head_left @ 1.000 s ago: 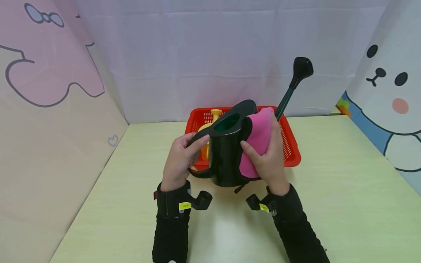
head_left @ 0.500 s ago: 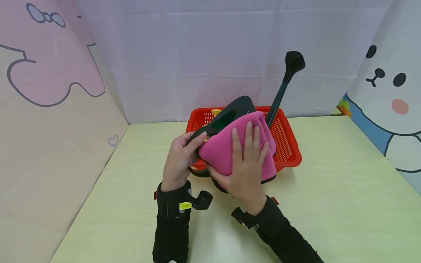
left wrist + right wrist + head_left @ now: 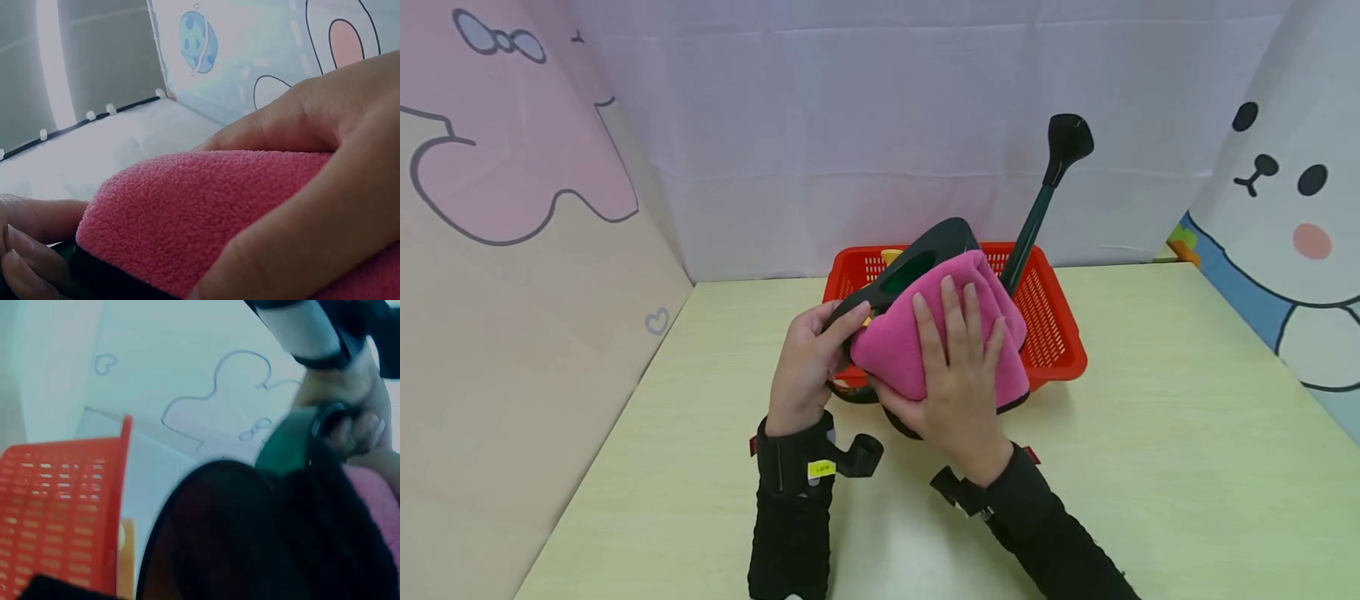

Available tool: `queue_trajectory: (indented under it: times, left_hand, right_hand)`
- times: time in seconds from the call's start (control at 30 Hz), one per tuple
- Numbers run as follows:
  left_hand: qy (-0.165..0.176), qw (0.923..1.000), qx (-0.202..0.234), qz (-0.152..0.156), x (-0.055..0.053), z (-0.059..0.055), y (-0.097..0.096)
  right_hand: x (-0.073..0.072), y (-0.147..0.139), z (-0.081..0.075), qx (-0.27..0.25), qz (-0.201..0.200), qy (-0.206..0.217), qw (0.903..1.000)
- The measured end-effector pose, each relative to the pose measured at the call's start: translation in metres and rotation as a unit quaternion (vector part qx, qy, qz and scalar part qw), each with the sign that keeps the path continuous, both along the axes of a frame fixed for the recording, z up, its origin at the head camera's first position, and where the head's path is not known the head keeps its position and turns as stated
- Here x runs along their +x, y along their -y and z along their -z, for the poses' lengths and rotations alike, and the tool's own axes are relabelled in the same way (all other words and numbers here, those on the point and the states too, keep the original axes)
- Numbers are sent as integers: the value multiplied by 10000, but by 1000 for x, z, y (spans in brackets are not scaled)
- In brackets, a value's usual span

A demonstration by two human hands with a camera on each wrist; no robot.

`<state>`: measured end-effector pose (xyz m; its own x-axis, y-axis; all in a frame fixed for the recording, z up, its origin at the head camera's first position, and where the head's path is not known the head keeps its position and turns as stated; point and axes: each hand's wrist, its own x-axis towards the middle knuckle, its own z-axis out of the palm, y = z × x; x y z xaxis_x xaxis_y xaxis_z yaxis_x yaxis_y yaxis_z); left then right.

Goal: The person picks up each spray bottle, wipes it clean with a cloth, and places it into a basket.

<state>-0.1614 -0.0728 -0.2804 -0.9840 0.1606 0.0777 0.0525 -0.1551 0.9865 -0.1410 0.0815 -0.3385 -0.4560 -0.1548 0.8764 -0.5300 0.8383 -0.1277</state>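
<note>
A dark green watering can (image 3: 947,237) is tilted in front of the red basket, its long spout (image 3: 1028,237) rising toward the back right. My left hand (image 3: 803,367) grips its handle at the left, thumb on top. Across the can's near side lies a folded pink cloth (image 3: 891,354) with a black edge. My right hand (image 3: 958,396) presses that cloth flat against the can, fingers straight and spread. In the left wrist view, the fuzzy cloth (image 3: 181,212) fills the middle, covering most of the can.
The red plastic basket (image 3: 1063,354) stands behind the can near the table's back edge. Something yellow (image 3: 891,255) sits in it, mostly hidden. A white curtain (image 3: 865,125) hangs behind the pale table (image 3: 1180,433), with printed panels at both sides.
My right hand has swung left from the can's right side with the cloth, its fingers now spread flat over the near side. The can has turned slightly; the left hand keeps its grip.
</note>
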Motion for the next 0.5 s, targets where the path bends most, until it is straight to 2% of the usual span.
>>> queue_trajectory:
  times: [0.17,0.3,0.4,0.5]
  left_hand:
    - [-39,10000,-50,19,0,0,0]
    - [11,9998,-204,-36,1,-1,0]
    - [27,9997,-230,-54,2,-1,0]
    - [13,9998,-180,-31,3,0,0]
  right_hand:
    - [-8,-14,-7,-430,-589,8,9973]
    - [-15,-27,-11,-936,-1076,90,9897]
    - [-20,-38,-12,-1463,-1378,416,9787]
    - [-23,-48,-14,-2058,-1678,913,9598]
